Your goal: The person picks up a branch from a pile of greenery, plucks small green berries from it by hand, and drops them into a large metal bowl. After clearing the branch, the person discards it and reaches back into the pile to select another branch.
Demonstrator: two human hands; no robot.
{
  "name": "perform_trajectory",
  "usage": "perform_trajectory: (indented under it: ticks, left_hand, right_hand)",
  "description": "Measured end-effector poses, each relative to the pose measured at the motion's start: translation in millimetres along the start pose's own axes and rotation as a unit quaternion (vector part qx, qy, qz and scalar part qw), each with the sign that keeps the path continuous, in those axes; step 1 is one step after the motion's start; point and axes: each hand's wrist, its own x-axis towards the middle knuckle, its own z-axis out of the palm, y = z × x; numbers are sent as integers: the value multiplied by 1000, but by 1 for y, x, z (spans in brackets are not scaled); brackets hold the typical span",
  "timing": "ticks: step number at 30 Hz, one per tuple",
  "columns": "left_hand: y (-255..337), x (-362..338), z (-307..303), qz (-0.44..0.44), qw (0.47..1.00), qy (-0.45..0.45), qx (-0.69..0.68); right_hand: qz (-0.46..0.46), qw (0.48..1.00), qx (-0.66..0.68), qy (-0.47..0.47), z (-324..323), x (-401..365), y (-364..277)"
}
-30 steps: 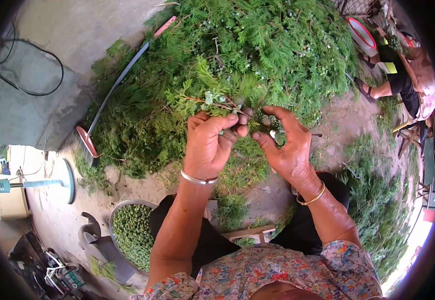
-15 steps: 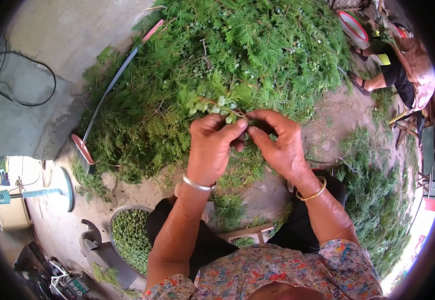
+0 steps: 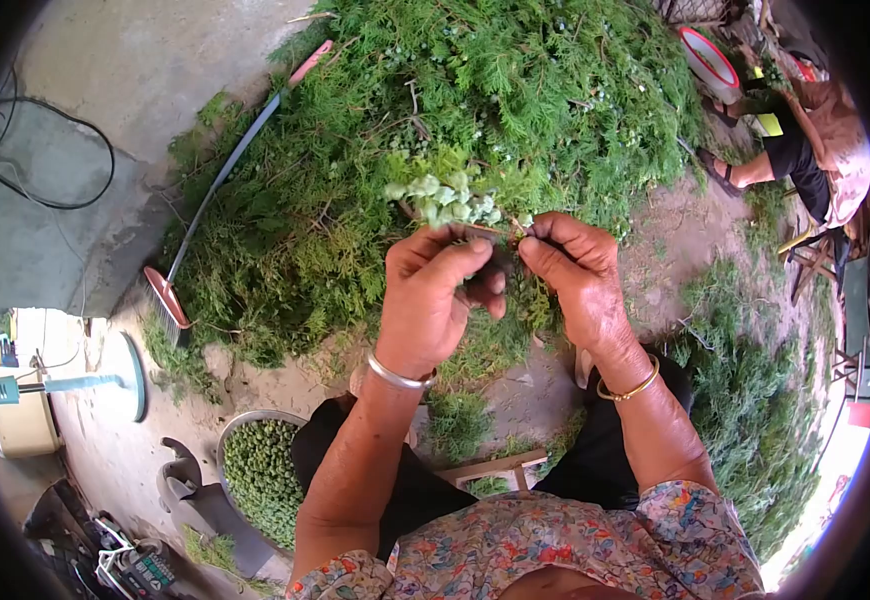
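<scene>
My left hand (image 3: 425, 295) is closed on a sprig (image 3: 440, 205) of evergreen with scale-like leaves and a cluster of pale green cones. The sprig points up and left over a big pile of cut evergreen branches (image 3: 495, 90). Just right of the sprig's stem end, my right hand (image 3: 577, 275) pinches thumb and forefinger together. A small pale green cone (image 3: 525, 220) shows at those fingertips. Below my left forearm stands a round metal basin (image 3: 223, 440) holding many picked green cones (image 3: 265, 475).
A broom (image 3: 220, 180) lies along the pile's left edge. At the lower left are a teal fan (image 3: 125, 380) and a grey plastic chair or stool (image 3: 185, 490). Another person (image 3: 825, 140) sits at the upper right by a red-rimmed basin (image 3: 710, 60). More branches (image 3: 755, 390) lie at right.
My right hand has moved slightly right, away from my left hand, widening the gap between them. The sprig has turned and shows more of its cones.
</scene>
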Motion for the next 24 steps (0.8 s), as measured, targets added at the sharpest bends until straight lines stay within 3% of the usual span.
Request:
perform_trajectory:
  ticks: [5,10,12,19,21,24]
  left_hand:
    - [-1,-1,-8,-2,986,10,-168]
    - [-8,4,-13,10,987,40,-153]
    - [-11,7,-21,-52,952,-53,-297]
    - [-6,4,-10,-33,974,-10,-222]
    - [-8,5,-8,-7,965,64,-255]
    - [-10,6,-7,10,974,100,-203]
  right_hand:
    - [-1,999,16,31,2,1,3]
    - [-12,999,-17,45,4,1,6]
    - [-36,998,-43,39,6,1,8]
    - [-51,998,-37,31,7,0,11]
    - [-71,994,-71,29,7,0,12]
    - [-50,992,-112,28,10,-3,14]
